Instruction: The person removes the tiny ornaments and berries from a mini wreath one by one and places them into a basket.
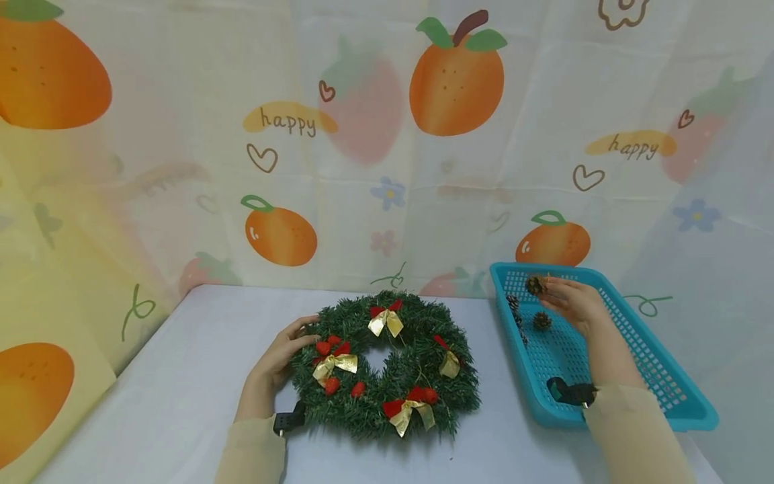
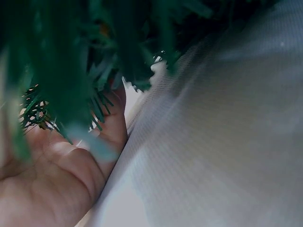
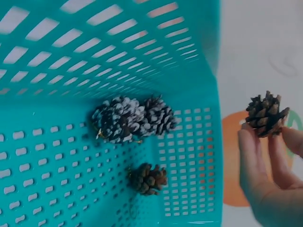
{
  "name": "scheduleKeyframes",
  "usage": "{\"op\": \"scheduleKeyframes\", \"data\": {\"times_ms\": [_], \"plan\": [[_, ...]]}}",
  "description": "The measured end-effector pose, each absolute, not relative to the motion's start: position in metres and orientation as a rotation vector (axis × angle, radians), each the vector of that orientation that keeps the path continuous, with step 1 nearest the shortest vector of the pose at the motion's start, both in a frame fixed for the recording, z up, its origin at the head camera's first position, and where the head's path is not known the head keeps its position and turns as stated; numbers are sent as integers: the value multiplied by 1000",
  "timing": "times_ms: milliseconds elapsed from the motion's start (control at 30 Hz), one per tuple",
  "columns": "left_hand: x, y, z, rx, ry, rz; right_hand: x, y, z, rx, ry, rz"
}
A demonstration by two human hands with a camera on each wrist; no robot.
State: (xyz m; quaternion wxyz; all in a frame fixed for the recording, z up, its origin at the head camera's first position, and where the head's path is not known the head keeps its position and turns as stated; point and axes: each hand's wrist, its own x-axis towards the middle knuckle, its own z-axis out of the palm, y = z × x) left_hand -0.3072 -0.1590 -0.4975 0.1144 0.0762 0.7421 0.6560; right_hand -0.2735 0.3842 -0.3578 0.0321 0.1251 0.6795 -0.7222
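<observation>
A green wreath [image 1: 465,376] lies on the table, dressed with red-and-gold bows [image 1: 387,321] and red strawberry-like berries [image 1: 332,385]. My left hand [image 1: 279,356] holds its left edge; in the left wrist view the palm [image 2: 52,184] faces the green needles, which hide some of the fingers. Above the blue basket [image 1: 544,410], my right hand [image 1: 577,304] pinches a brown pine cone [image 3: 266,115] between its fingertips. Inside the basket are another brown pine cone [image 3: 148,179] and, along the side wall, white-tipped pine cones [image 3: 120,120].
The basket stands on the right of the white-covered table [image 1: 181,403], a gap away from the wreath. Behind the table hangs a cloth [image 1: 363,222] printed with oranges and strawberries. Black straps with devices [image 1: 289,419] sit on both wrists.
</observation>
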Motion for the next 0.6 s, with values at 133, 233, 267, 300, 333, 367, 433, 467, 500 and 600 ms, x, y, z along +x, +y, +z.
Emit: {"op": "scheduleKeyframes", "data": {"times_ms": [133, 233, 267, 300, 333, 367, 433, 467, 500, 600], "plan": [[-305, -160, -496, 208, 2165, 1922, -276, 387, -364, 425, 2126, -2152], [-305, -160, -496, 196, 2164, 1924, -278, 390, -369, 415, 2241, -2022], [-305, -160, -496, 194, 2166, 1920, -279, 391, -371, 411, 2279, -1972], [-305, -160, -496, 200, 2169, 1919, -279, 392, -373, 402, 2313, -1915], [-305, -160, -496, 204, 2171, 1915, -280, 393, -375, 397, 2347, -1858], [-305, -160, -496, 210, 2174, 1914, -280, 395, -377, 390, 2379, -1797], [-306, -160, -497, 221, 2179, 1916, -279, 397, -381, 390, 2422, -1704], [-306, -160, -497, 229, 2181, 1915, -279, 398, -383, 397, 2432, -1674], [-306, -159, -497, 237, 2184, 1915, -279, 398, -384, 406, 2446, -1640], [-306, -160, -498, 243, 2185, 1920, -279, 401, -388, 434, 2464, -1573]]}}
